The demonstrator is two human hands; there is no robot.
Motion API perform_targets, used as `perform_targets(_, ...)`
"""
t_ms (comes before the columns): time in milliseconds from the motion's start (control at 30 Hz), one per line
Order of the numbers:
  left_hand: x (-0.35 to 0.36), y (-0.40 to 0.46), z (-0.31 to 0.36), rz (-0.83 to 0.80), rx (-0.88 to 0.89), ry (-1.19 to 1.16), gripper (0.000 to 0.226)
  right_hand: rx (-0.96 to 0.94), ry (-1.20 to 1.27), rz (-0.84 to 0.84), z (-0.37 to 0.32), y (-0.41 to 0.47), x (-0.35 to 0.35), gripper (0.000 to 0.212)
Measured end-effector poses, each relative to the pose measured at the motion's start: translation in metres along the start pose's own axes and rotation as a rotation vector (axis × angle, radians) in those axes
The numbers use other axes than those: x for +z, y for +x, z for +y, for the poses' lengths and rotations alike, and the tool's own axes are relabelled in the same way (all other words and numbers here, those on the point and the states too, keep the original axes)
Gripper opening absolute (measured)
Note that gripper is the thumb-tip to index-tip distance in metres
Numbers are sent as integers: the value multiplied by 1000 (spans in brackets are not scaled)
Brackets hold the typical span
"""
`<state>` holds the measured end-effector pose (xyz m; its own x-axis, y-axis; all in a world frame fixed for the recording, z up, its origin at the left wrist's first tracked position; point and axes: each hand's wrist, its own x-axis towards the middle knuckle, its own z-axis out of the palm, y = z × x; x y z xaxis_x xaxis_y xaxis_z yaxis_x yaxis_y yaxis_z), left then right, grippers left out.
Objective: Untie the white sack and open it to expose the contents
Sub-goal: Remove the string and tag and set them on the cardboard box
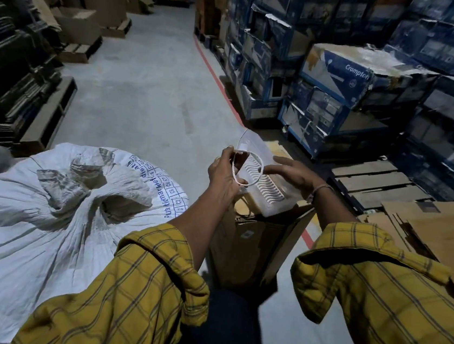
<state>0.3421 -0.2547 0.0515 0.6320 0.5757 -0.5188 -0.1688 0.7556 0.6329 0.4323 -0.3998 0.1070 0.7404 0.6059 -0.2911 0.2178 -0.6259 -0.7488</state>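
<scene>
The white woven sack (44,224) with blue print lies at the lower left on the floor. Its mouth (90,193) is bunched and puckered, with a dark gap showing and no tie around it. My left hand (226,171) is raised to the right of the sack, pinching a thin white string (251,171) that curls in a loop. My right hand (296,174) hovers beside the loop with fingers spread, touching nothing I can make out. Both hands are clear of the sack.
Under my hands an open cardboard box (255,237) holds a white ribbed plastic part (269,188) in a clear bag. Stacked blue cartons (343,80) line the right, wooden pallets (374,183) and flattened cardboard (439,233) too. Dark stacks (14,62) line the left; the grey aisle (146,77) runs ahead.
</scene>
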Motion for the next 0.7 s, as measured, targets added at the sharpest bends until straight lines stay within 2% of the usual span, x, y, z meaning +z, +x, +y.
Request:
perform_targets(100, -1, 2, 2, 14, 6, 89, 48, -17, 206, -37, -4, -13, -3, 8)
perform_targets(133, 1, 1, 3, 28, 29, 115, 42, -13, 247, -35, -5, -15, -3, 4)
perform_targets(200, 5, 1, 5, 51, 89, 163, 24, 21, 306, -26, -6, -20, -4, 7)
perform_targets(267, 10, 3, 5, 85, 158, 255, 19, 53, 349, -24, -7, -21, -4, 5)
perform_targets(433, 25, 14, 1, 62, 404, 563, 22, 53, 438, 5, -9, -21, -4, 8)
perform_targets(533, 42, 12, -5, 67, 461, 752, 28, 34, 482, 42, -6, -19, -5, 13)
perform_targets(700, 69, 2, -21, 108, 492, 949, 49, -10, 492, 40, -2, -17, -1, 36)
